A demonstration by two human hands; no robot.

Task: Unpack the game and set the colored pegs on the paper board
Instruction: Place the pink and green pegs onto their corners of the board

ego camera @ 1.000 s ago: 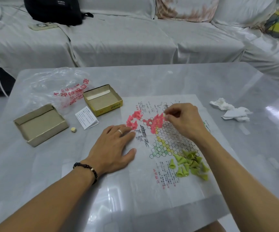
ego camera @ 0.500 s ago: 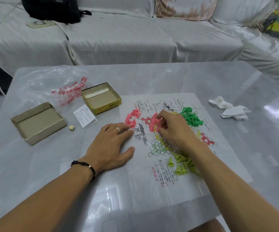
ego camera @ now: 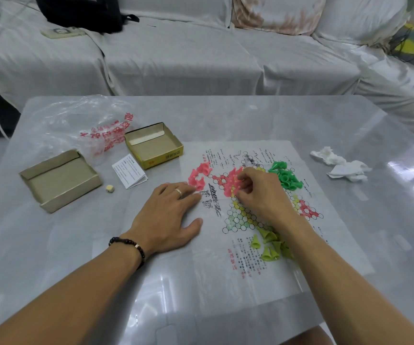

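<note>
The paper board lies flat on the table, printed with a star of circles. My left hand rests flat on its left edge, fingers straight. My right hand sits over the board's middle, fingertips pinching among a cluster of pink pegs. A second loose group of pink pegs lies just beyond my left fingertips. Dark green pegs are heaped to the right of my right hand. Yellow-green pegs lie near my right forearm, partly hidden by it.
Two open cardboard box halves stand at the left: the yellow-sided box and the plain lid. Between them lie a folded leaflet and a small die. A crumpled plastic bag and white tissues also lie on the table.
My right hand has drawn back left and nearer, from the board's far side to the pink cluster in the middle, uncovering the dark green pegs. My left hand has stayed put.
</note>
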